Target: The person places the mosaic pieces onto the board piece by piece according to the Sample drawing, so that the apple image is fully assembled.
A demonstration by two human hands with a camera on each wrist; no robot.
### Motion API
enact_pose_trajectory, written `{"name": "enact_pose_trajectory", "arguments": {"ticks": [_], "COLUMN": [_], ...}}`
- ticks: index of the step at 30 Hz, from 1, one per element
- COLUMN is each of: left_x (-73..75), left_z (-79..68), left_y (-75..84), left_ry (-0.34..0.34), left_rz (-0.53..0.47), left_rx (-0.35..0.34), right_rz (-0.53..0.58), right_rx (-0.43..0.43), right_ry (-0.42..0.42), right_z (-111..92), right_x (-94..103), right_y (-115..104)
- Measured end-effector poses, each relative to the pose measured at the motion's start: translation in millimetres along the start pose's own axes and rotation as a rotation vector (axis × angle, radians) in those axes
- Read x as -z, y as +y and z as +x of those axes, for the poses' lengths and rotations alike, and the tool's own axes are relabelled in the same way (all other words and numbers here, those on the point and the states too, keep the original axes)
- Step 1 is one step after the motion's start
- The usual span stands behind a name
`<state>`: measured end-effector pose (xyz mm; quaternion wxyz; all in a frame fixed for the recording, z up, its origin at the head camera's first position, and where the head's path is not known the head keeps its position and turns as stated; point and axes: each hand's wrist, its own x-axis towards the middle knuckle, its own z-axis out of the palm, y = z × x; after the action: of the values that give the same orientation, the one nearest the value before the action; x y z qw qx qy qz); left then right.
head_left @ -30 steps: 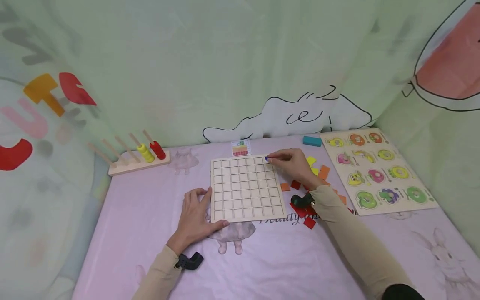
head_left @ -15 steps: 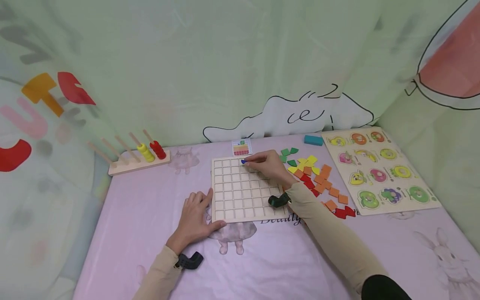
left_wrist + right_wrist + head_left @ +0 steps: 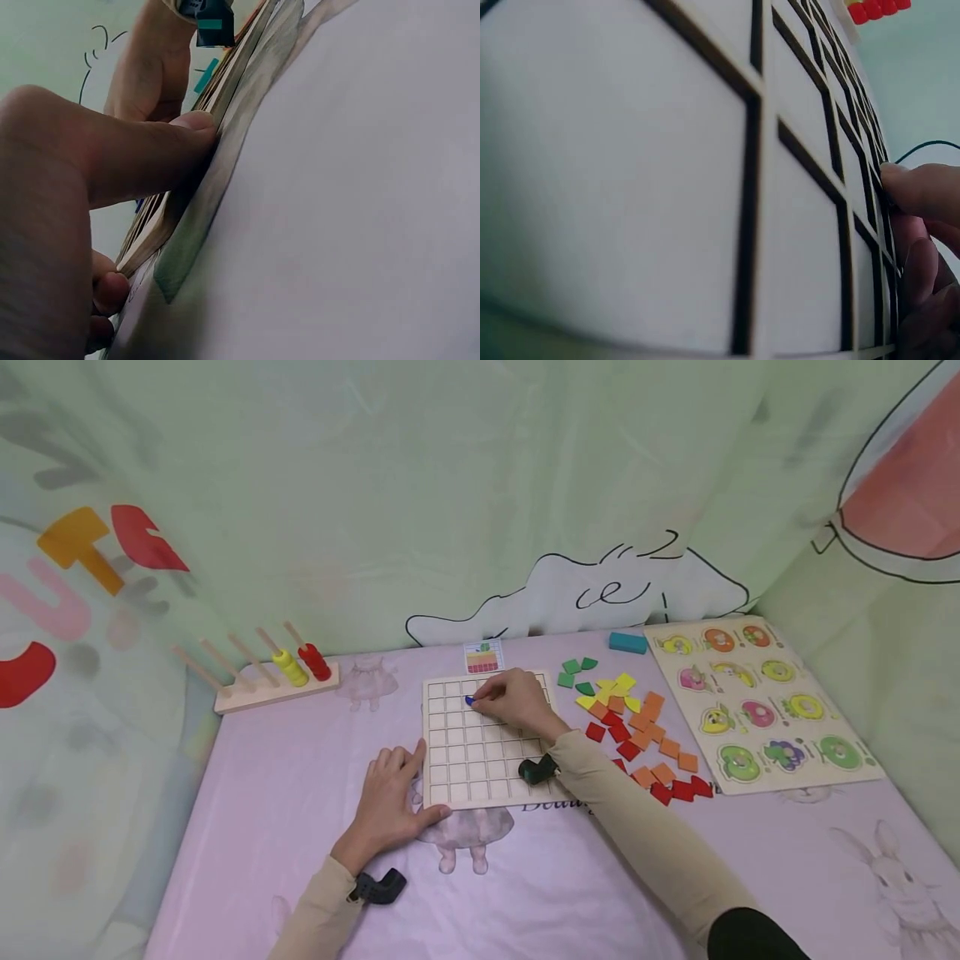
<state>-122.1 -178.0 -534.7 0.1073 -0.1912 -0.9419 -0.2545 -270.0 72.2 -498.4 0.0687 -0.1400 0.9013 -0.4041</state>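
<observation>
My right hand (image 3: 517, 700) pinches a small blue piece (image 3: 469, 700) between thumb and fingertips, over the upper part of a wooden grid board (image 3: 457, 774). Most of the piece is hidden by the fingers. In the right wrist view, the fingertips (image 3: 897, 178) are right at the grid's raised lines. My left hand (image 3: 390, 797) rests at the board's near left corner. Its thumb (image 3: 169, 150) lies along the near edge and its index finger touches the left edge. The board's visible cells hold no pieces.
A picture card (image 3: 483, 656) lies behind the board. To the right are loose green (image 3: 572, 667), yellow (image 3: 606, 689), orange (image 3: 654, 703) and red tiles (image 3: 628, 749), a teal block (image 3: 627, 643) and a fruit puzzle board (image 3: 750, 714). A bead-peg stand (image 3: 279, 692) stands at the left.
My right hand has carried the blue piece left from the board's far right corner, then slightly nearer. The green tiles and more red ones have come into view. The left hand stays put.
</observation>
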Motion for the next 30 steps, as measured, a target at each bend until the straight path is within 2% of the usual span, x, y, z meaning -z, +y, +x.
{"name": "enact_pose_trajectory", "arguments": {"ticks": [10,18,21,25,27,30], "left_x": [1.5,0.8,0.3,-0.5,-0.9,-1.0], "left_z": [0.4,-0.8,-1.3,-1.6,-1.6,-1.5], "left_y": [1.4,4.5,4.7,4.7,4.5,3.8], "left_ry": [-0.014,-0.008,-0.003,0.0,-0.001,-0.009], "left_rz": [-0.003,-0.003,0.002,0.002,0.007,0.012], "left_rx": [0.009,0.018,0.018,0.01,0.007,0.013], "right_rz": [-0.058,-0.009,0.003,-0.058,-0.116,-0.194], "right_rx": [0.01,0.06,0.035,-0.046,-0.069,-0.115], "right_ry": [-0.024,-0.07,-0.024,0.052,0.061,0.017], "right_z": [0,0,-3,-12,-16,-25], "right_x": [0.5,14.6,32.3,70.4,90.4,116.0], "right_y": [-5,2,12,28,40,56]}}
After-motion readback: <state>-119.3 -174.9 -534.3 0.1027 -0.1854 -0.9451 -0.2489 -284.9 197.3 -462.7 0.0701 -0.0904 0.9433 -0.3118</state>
